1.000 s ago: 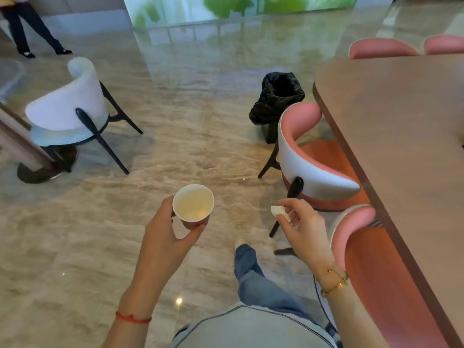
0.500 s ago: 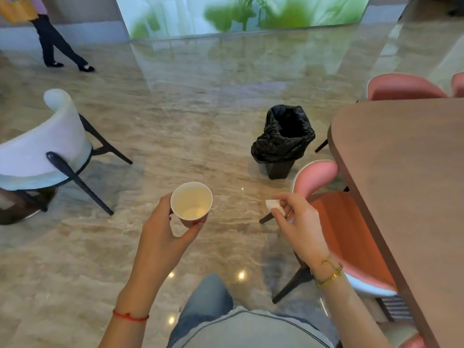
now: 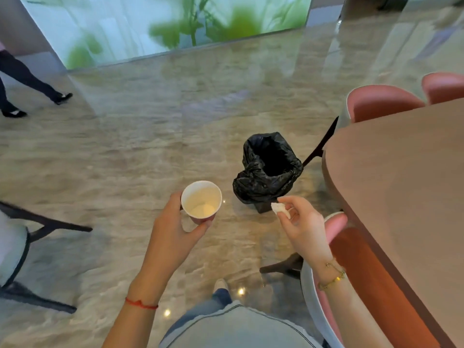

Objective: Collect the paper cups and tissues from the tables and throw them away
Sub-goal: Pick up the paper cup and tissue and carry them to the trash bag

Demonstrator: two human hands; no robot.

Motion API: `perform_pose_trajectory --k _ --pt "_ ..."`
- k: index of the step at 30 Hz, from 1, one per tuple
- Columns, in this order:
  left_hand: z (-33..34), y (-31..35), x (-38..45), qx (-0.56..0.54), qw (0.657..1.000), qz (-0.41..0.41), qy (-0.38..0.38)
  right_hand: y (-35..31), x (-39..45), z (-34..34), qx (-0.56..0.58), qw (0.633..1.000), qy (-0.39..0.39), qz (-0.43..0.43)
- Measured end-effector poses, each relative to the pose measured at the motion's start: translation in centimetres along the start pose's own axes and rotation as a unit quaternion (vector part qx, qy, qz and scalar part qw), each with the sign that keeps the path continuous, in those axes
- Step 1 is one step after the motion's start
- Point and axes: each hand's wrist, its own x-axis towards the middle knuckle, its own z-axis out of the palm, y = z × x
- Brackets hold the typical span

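From my feed the polished stone floor (image 3: 125, 159) fills most of the view, running far back to a bright panel with blurred green plants (image 3: 175, 23). On the right, the brown surface (image 3: 401, 184) takes up the whole edge, with pink chairs (image 3: 381, 101) tucked at its far end and another pink chair (image 3: 351, 259) just beside its near edge. A white chair with dark legs (image 3: 15, 242) sits at the left edge, partly cut off. Far left, I see the legs of a passer-by (image 3: 22, 79) in dark trousers.

Near the middle, on the floor just left of the surface, stands the bin with a black bag (image 3: 268, 169), its mouth open and dark inside.

My left hand (image 3: 173, 234) has its grip wrapped round the paper cup (image 3: 201, 200), fingers on the outside wall and thumb at the bottom edge; the cup is upright, held near and left of the bin, not over it. A red string is on that wrist.

My right hand (image 3: 301, 224) pinches a small crumpled white tissue (image 3: 279, 209) between thumb and fingertips, just in front of the bin's base in my view. A gold bracelet circles that wrist.
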Motion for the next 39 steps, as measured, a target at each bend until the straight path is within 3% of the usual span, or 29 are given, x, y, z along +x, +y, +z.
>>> perform_pose_trajectory --k 7,14,24,33,39 --pt "4.4 -1.8 17.3 0.011 0.996 0.038 -0.081 1.9 11.7 3.2 -0.007 0.994 0.058 0.094" --pt "13.5 -5.5 30.1 0.019 0.988 0.029 -0.153 8.2 21.3 6.4 -0.014 0.982 0.044 0.181" --pt "26.4 -5.6 49.3 0.033 0.975 0.013 -0.221 17.0 40.7 6.1 -0.034 0.977 0.038 0.206" --pt "34.6 -6.5 59.2 0.063 0.941 -0.050 -0.328 22.5 49.5 7.6 -0.046 0.947 -0.082 0.307" --pt "33.5 -7.4 61.5 0.120 0.929 0.007 -0.349 22.4 50.4 6.3 -0.059 0.954 -0.054 0.289"
